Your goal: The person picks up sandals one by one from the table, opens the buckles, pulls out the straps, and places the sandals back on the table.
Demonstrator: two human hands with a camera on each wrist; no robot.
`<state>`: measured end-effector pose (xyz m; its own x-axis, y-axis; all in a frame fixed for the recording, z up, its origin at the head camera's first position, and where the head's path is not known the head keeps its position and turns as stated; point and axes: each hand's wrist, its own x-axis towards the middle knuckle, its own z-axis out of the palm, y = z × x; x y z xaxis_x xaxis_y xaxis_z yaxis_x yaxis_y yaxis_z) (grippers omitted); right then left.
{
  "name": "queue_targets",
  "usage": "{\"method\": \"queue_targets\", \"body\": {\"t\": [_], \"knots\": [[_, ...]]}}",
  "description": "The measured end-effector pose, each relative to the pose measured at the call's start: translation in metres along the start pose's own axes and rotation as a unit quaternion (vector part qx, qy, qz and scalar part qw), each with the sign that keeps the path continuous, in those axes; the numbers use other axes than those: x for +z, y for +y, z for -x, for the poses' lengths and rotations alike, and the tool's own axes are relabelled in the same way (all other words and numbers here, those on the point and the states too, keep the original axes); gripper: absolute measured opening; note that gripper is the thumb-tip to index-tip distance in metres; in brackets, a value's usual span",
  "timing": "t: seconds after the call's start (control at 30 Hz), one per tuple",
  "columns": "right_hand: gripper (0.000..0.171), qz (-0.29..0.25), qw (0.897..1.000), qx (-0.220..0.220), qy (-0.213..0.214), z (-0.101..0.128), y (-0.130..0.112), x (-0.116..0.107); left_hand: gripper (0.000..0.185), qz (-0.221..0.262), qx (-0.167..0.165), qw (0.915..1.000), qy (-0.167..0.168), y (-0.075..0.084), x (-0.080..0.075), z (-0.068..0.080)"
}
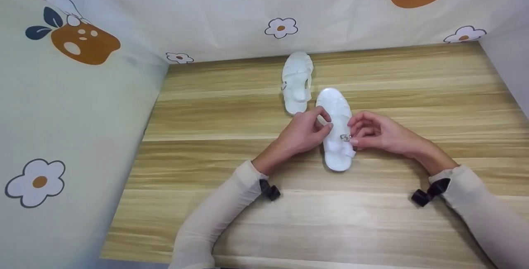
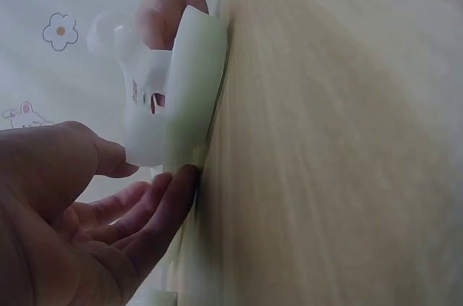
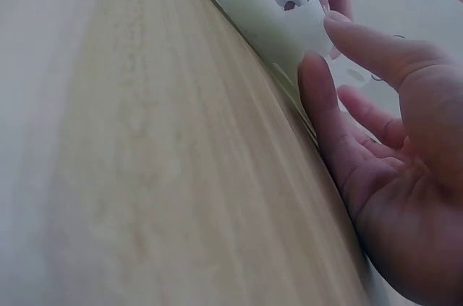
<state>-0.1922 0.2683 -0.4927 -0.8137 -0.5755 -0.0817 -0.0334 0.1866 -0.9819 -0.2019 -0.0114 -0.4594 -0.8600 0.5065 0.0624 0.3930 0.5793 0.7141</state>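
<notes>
Both hands at a white sandal mid-bench

Left hand (image 1: 303,132) pinches the near sandal's (image 1: 335,108) left side, fingers curled on the strap; right hand (image 1: 374,132) pinches the strap by the metal buckle (image 1: 345,137) on its right side; the sandal lies flat, long axis running away from the person, toe far, heel near; a second sandal (image 1: 296,82) lies just beyond, to its left, near the back curtain (image 1: 330,8); the bench (image 1: 434,95) lies bare left, right and in front.
</notes>
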Motion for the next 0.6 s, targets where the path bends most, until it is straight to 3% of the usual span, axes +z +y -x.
{"method": "queue_targets", "body": {"t": [0.13, 0.3, 0.6], "knots": [[0.05, 0.005, 1.0, -0.006, -0.001, 0.001, 0.0, 0.0, 0.018, 0.0, -0.008, 0.9999, -0.009, 0.002, -0.002, 0.002], [0.046, 0.014, 1.0, -0.012, 0.002, 0.001, -0.002, 0.004, 0.02, 0.007, 0.005, 0.9998, -0.019, 0.004, -0.001, 0.0], [0.044, 0.059, 0.997, -0.021, 0.044, -0.001, -0.007, 0.018, 0.024, 0.001, 0.018, 0.9995, -0.026, 0.006, -0.001, 0.001]]}}
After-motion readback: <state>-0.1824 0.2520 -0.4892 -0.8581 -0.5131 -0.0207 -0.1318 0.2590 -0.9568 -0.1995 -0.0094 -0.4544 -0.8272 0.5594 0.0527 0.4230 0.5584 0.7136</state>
